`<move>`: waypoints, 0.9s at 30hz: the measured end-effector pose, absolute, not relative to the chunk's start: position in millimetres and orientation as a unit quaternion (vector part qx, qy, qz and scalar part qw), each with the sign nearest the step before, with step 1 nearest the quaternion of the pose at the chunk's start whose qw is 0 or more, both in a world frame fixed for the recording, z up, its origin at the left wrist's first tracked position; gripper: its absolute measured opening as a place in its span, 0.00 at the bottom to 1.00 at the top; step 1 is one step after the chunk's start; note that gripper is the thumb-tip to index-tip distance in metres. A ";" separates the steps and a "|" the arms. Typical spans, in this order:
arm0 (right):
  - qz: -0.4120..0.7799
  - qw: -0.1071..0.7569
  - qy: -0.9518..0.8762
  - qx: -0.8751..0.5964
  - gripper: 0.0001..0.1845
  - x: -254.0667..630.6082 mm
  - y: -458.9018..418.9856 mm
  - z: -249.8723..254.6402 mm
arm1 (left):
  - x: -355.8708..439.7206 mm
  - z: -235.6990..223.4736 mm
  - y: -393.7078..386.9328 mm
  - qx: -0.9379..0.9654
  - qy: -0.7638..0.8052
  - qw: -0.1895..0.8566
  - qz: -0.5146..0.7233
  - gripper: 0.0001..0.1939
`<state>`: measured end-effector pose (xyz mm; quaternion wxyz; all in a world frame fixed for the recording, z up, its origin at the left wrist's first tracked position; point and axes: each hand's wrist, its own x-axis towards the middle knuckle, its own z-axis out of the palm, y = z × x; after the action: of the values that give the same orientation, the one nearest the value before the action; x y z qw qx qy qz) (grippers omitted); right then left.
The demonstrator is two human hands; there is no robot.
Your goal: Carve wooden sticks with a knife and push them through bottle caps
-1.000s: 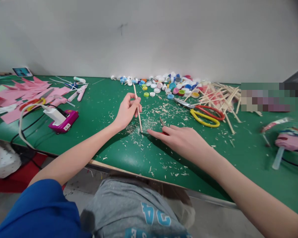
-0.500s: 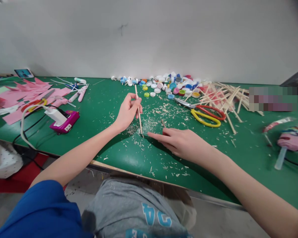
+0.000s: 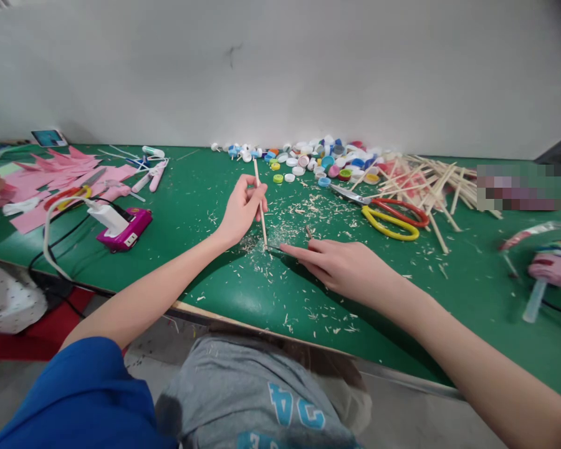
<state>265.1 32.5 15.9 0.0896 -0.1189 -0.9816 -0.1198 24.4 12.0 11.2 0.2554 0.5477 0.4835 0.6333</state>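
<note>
1. Starting at the far left, pink paper cutouts [image 3: 51,171] lie spread on the green surface [image 3: 191,187], with a magenta glue gun [image 3: 124,229] just in front of them and a white cable looping off its back.
2. Next comes the left hand [image 3: 240,209]: its grip is pinching a thin wooden stick [image 3: 260,202] between thumb and fingertips, the stick standing nearly upright with its lower tip planted on the surface.
3. Around that tip, pale wood shavings [image 3: 308,212] are scattered thickly over the green.
4. Right beside the stick's foot, a small knife [image 3: 275,251] shows its dark blade tip, touching or almost touching the wood; I can't tell which.
5. The right hand [image 3: 346,268] lies low on the surface with the forefinger stretched along the knife, its grip pressed together on the handle, most of which is hidden under the palm.
6. Behind, by the wall, sits a heap of coloured bottle caps [image 3: 318,159].
7. Further right, red-and-yellow scissors [image 3: 388,218] rest near a loose pile of sticks [image 3: 430,181].
</note>
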 end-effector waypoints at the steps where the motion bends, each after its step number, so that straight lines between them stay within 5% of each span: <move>1: -0.124 0.083 -0.981 -0.126 0.25 264.4 32.1 16.4 | 24.5 11.1 12.1 0.547 0.484 0.254 0.633 0.05; 16: -0.146 -0.020 -0.972 -0.183 0.27 244.7 18.4 25.6 | 29.3 16.7 7.0 0.560 0.484 0.267 0.617 0.04; 27: -0.026 0.015 -0.984 -0.177 0.25 243.6 24.3 26.8 | 23.2 13.9 11.9 0.547 0.511 0.283 0.600 0.06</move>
<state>243.6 24.3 26.8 0.0151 -0.1771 -0.9837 -0.0256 23.2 11.9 13.9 0.2827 0.5466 0.5113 0.5999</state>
